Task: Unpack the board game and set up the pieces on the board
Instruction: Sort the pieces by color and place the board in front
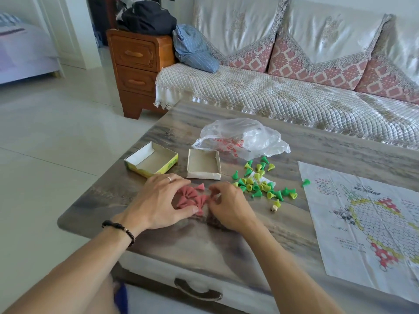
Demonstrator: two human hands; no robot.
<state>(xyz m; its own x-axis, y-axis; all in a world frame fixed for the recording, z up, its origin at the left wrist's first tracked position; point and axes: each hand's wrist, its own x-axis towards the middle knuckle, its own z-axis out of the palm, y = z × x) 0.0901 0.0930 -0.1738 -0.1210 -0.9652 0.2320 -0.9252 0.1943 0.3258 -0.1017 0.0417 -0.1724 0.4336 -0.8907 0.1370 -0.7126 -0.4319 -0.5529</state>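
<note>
Several red cone pieces (192, 199) lie in a tight heap on the grey table (204, 241). My left hand (158, 200) cups the heap from the left, fingers curled around it. My right hand (229, 206) closes in from the right, its fingertips pinched at the heap's edge. Green and yellow cone pieces (260, 181) lie scattered to the right, one green piece (306, 182) touching the board's corner. A small die (274, 208) sits near them. The paper game board (367, 220) is spread flat at the right. Two open box halves, yellow (151, 163) and plain (204, 164), stand empty behind my hands.
A crumpled clear plastic bag (240, 138) lies behind the boxes. A sofa (283, 91) runs along the far side of the table, with a wooden nightstand (138, 69) at its left. The table's drawer handle (197, 290) faces me.
</note>
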